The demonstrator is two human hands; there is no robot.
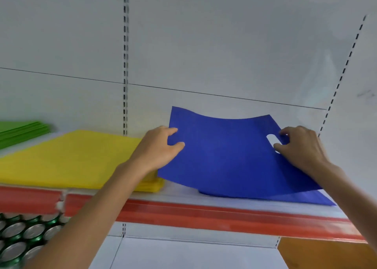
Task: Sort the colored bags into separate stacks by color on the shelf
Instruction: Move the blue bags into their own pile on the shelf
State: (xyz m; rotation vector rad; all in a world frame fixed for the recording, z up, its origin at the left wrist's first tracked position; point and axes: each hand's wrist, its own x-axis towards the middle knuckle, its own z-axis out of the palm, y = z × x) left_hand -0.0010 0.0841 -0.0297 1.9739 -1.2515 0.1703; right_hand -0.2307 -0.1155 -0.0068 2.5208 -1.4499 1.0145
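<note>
A flat blue bag (226, 156) with a cut-out handle hangs sagging just above a low blue stack (314, 197) at the right of the shelf. My left hand (161, 148) pinches the bag's left edge. My right hand (299, 146) pinches its right edge at the handle hole. A yellow stack (71, 158) lies to the left of the blue one, with its right corner behind my left forearm. A green stack (20, 131) sits at the far left, partly cut off by the frame.
The shelf (183, 197) has a red front strip (204, 217) and a white back wall with slotted uprights. Green cans (24, 236) stand on the shelf below at the lower left. An orange surface (326, 254) shows at the lower right.
</note>
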